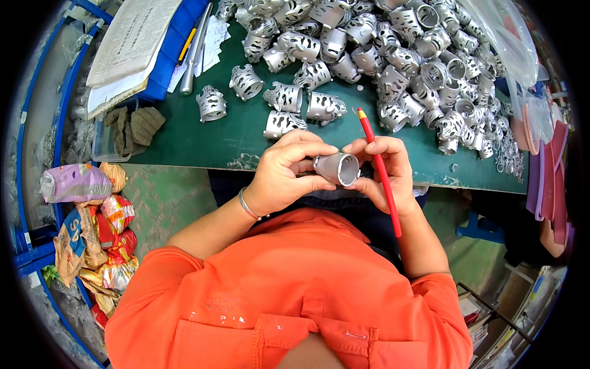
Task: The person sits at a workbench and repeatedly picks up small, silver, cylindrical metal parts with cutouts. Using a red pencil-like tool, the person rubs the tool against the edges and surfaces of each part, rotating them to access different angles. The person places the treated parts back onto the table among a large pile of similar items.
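A grey metal cylinder point(337, 169), open at its near right end, is held just past the table's front edge. My left hand point(281, 163) is closed round its left side. In my right hand point(393, 169) a red pencil point(385, 178) with a yellowish tip lies slanted between the fingers, tip pointing up and away. The right thumb and fingertips also touch the cylinder's rim. Just beyond the hands, several loose silver cutout cylinders point(284, 98) lie on the green table point(178, 138).
A large heap of silver cutout cylinders point(405, 55) covers the table's far right, with small metal pieces point(509, 147) at its edge. At the left are a blue tray point(175, 55) with papers, a metal rod point(195, 55), and a clear box point(101, 140) of grey blocks. Plastic bags point(504, 37) hang right.
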`<state>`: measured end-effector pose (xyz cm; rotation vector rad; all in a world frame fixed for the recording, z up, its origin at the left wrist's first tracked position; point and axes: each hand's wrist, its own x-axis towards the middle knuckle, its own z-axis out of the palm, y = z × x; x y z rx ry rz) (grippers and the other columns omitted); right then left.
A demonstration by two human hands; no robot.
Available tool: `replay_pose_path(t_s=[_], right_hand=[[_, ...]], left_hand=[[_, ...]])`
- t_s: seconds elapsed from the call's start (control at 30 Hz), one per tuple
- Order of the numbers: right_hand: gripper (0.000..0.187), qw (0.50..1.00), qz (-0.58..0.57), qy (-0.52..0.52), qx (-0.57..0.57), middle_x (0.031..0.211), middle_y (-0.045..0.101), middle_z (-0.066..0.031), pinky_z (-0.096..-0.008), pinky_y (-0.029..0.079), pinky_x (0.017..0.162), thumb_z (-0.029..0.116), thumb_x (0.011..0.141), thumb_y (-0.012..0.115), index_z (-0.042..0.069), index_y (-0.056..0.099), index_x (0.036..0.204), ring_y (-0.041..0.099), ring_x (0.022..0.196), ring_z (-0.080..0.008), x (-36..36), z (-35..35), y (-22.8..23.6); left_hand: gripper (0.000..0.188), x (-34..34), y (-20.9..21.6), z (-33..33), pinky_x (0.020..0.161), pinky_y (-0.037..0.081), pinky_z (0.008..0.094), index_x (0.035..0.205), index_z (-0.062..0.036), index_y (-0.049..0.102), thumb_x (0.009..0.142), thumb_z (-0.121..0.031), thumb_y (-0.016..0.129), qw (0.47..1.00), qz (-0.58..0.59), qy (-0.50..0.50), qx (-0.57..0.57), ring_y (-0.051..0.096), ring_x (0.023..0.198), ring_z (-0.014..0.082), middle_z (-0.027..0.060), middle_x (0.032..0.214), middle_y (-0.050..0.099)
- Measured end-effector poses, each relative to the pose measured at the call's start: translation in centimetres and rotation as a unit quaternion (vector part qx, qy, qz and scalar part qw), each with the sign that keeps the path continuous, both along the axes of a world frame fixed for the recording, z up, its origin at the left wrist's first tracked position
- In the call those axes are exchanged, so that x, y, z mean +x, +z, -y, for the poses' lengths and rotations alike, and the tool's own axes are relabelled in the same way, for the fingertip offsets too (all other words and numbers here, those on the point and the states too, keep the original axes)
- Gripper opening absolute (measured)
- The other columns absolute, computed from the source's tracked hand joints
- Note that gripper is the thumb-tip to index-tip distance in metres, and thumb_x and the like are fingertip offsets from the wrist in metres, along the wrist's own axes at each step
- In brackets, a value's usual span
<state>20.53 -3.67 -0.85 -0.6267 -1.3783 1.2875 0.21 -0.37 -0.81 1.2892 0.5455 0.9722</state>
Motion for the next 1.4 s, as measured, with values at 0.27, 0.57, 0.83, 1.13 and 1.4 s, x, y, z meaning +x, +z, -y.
replay_pose_path(t_s=[0.27,0.57,0.83,1.13,1.4], right_hand=[[0.049,1.000,-0.018,0.022,0.003,0.113,0.053,-0.0158,-0.0348,0.048,0.087,-0.009,0.075,0.067,0.006,0.042,0.114,0.056,0.102,-0.0215,-0.01,-0.24,-0.15],[0.051,1.000,0.006,0.006,-0.009,0.111,0.054,-0.0132,-0.0332,0.047,0.088,-0.008,0.072,0.070,0.004,0.044,0.113,0.056,0.100,-0.0197,0.03,-0.19,-0.29],[0.057,0.998,0.003,-0.011,-0.064,0.104,0.057,-0.0099,-0.0307,0.049,0.083,-0.005,0.067,0.076,0.004,0.044,0.113,0.057,0.093,-0.0165,0.22,-0.32,-0.26],[0.054,0.998,0.016,-0.026,-0.058,0.100,0.058,-0.0081,-0.0294,0.048,0.082,-0.003,0.067,0.078,0.004,0.046,0.110,0.056,0.090,-0.0147,0.20,-0.17,-0.15],[0.046,1.000,0.015,-0.023,0.015,0.103,0.059,-0.0104,-0.0318,0.047,0.084,-0.001,0.070,0.076,0.005,0.051,0.108,0.058,0.094,-0.0197,0.06,-0.22,-0.68]], left_hand=[[0.043,0.08,-0.19,0.19,0.084,0.056,0.0324,0.106,0.0046,0.060,0.066,0.015,0.071,1.000,-0.003,0.007,0.022,0.057,0.100,0.0200,0.0078,0.111,0.044],[0.043,-0.06,-0.29,-0.01,0.086,0.054,0.0312,0.107,0.0030,0.059,0.068,0.016,0.069,0.998,-0.008,0.000,0.057,0.056,0.103,0.0193,0.0074,0.112,0.042],[0.050,-0.06,0.00,0.17,0.084,0.048,0.0274,0.107,0.0006,0.060,0.062,0.009,0.078,0.996,-0.049,0.032,0.063,0.052,0.098,0.0155,0.0071,0.106,0.047],[0.048,-0.38,-0.02,0.01,0.084,0.050,0.0281,0.108,0.0029,0.059,0.063,0.006,0.078,0.998,-0.039,0.005,0.052,0.053,0.099,0.0159,0.0075,0.107,0.048],[0.042,0.01,-0.59,-0.07,0.091,0.051,0.0314,0.105,0.0013,0.057,0.067,0.012,0.072,0.998,0.012,-0.009,0.058,0.055,0.107,0.0202,0.0081,0.111,0.046]])
